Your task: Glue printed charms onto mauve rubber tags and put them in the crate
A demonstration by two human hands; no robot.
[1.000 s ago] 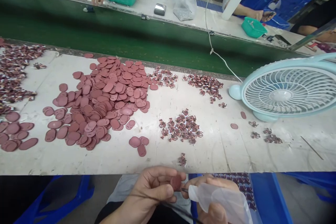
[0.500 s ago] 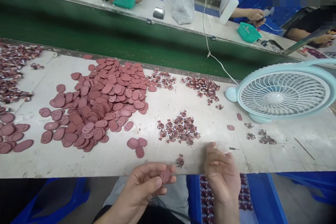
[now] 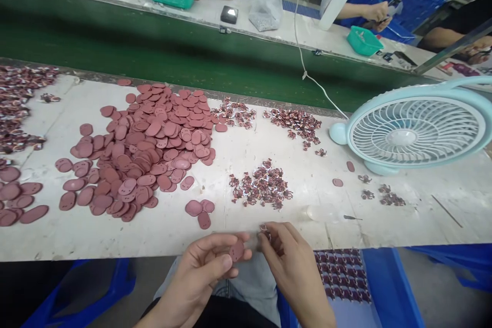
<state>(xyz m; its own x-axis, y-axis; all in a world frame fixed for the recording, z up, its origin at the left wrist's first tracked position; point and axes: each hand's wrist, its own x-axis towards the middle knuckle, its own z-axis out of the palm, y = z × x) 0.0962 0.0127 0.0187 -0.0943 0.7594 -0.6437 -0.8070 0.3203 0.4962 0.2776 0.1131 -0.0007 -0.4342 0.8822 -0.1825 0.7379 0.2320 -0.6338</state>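
Note:
My left hand [image 3: 209, 266] pinches a dull-red oval disc [image 3: 237, 250] with small holes, just in front of the table's near edge. Beside it, my right hand [image 3: 286, 256] has thumb and fingers closed around a small dark-red and white figure piece [image 3: 263, 228] at the edge; the fingers partly cover it. Beyond the hands lies a loose cluster of similar figure pieces [image 3: 263, 184]. Three red discs [image 3: 204, 220] rest left of that cluster. A translucent bottle [image 3: 322, 213] with a dark, thin tip lies on its side to the right.
A large heap of red discs [image 3: 142, 148] covers the left-centre of the table. A pale-blue fan [image 3: 417, 130] stands at right, its white cable [image 3: 325, 93] running up. Below the edge, a blue tray [image 3: 392, 287] holds rows of figure pieces. Co-workers' hands [image 3: 378, 13] work across the green strip.
My right hand has moved left from beside the bottle to the single figure piece and closed on it. My left hand keeps the disc, shifted slightly left. The bottle now shows fully.

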